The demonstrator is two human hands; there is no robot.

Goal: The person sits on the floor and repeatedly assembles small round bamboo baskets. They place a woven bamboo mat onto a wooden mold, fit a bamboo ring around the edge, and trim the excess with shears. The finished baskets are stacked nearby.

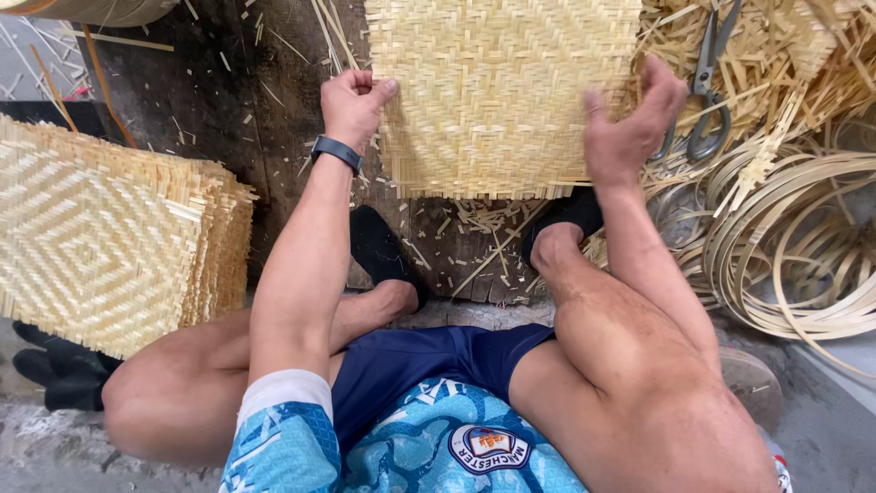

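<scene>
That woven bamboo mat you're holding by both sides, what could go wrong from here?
Three risks, as I judge them. The woven mat has a ragged lower edge of loose strip ends; these could splinter into the bare left hand or right hand. The scissors lie among cuttings just beside the right hand, easy to brush against. Offcuts litter the wooden board by the feet in black socks, so a sharp sliver might prick through.
</scene>
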